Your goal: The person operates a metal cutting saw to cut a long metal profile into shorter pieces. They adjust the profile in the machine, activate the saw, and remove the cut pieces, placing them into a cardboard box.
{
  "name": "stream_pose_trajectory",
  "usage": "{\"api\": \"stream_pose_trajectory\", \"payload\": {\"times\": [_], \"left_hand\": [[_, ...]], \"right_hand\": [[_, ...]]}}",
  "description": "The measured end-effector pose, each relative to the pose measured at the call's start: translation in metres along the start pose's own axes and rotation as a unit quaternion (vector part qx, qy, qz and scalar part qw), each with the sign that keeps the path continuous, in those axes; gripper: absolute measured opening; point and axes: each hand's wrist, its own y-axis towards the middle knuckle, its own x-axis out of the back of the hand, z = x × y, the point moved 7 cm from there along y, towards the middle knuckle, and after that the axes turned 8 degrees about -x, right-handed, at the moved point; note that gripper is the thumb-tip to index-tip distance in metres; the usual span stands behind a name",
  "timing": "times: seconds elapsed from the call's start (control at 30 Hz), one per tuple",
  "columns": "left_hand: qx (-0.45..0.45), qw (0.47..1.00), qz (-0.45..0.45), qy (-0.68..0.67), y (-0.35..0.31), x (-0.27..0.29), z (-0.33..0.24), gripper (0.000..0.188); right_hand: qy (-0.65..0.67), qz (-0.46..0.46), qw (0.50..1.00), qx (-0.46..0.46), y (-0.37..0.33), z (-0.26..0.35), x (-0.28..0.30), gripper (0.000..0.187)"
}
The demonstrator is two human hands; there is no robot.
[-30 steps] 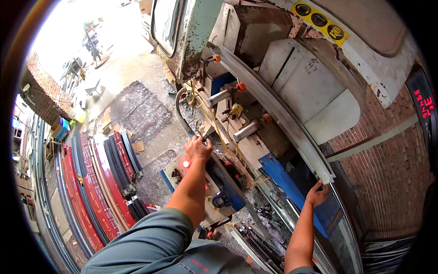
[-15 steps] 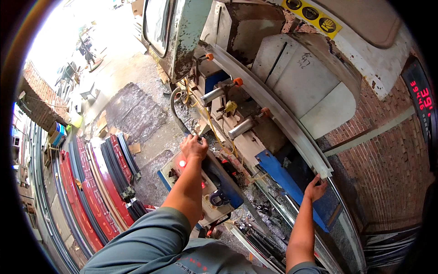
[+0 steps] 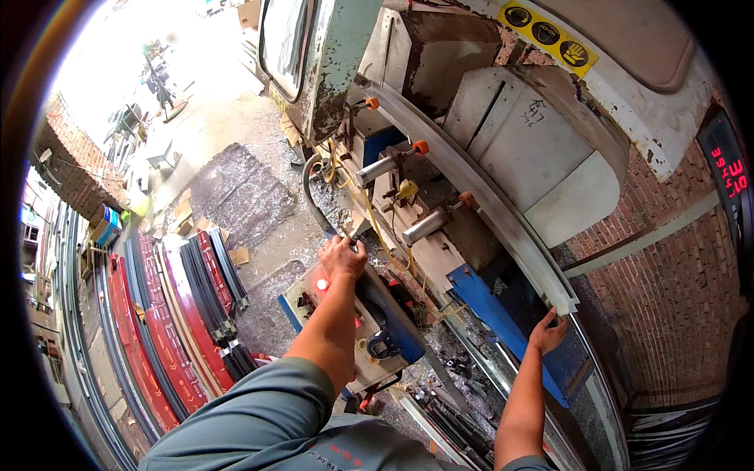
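Observation:
My left hand (image 3: 342,256) is closed over the far end of a control box (image 3: 377,302) with a pale top and blue sides; its fingers hide what they grip. A red light (image 3: 323,284) glows beside my left wrist. On the right, my right hand (image 3: 548,331) pinches the near end of a long pale metal profile (image 3: 503,228). The profile lies along the machine bed, passing clamps with orange tips (image 3: 421,147). A dark blue tape measure (image 3: 382,344) rests on the near part of the control box.
Large metal guards (image 3: 542,149) stand behind the profile. A dark hose (image 3: 312,196) runs down to the control box. Bundled red and dark profiles (image 3: 157,337) lie at left. Metal shavings litter the floor (image 3: 236,188). A red digital display (image 3: 726,169) hangs at far right.
The whole view has shifted slightly, so the machine appears a little lower and farther right. Both hands keep their places on the control box and the profile. The display's digits differ.

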Motion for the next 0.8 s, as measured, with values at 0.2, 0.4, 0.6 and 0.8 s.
{"api": "stream_pose_trajectory", "payload": {"times": [0.2,0.4,0.6,0.8], "left_hand": [[-0.001,1.0,-0.004,-0.011,0.001,0.003,-0.003,0.035],[0.005,1.0,0.01,-0.003,0.0,0.009,-0.007,0.036],[0.001,1.0,0.011,-0.005,0.0,0.003,-0.005,0.037],[0.002,1.0,-0.001,-0.02,-0.003,0.002,0.001,0.036]], "right_hand": [[-0.008,-0.025,0.999,0.023,0.003,-0.003,-0.001,0.072],[-0.008,-0.016,1.0,-0.002,-0.001,0.0,0.003,0.071],[-0.019,-0.034,0.999,0.008,0.0,-0.002,0.004,0.071],[0.004,-0.005,1.0,0.018,-0.006,0.017,0.009,0.072]]}}
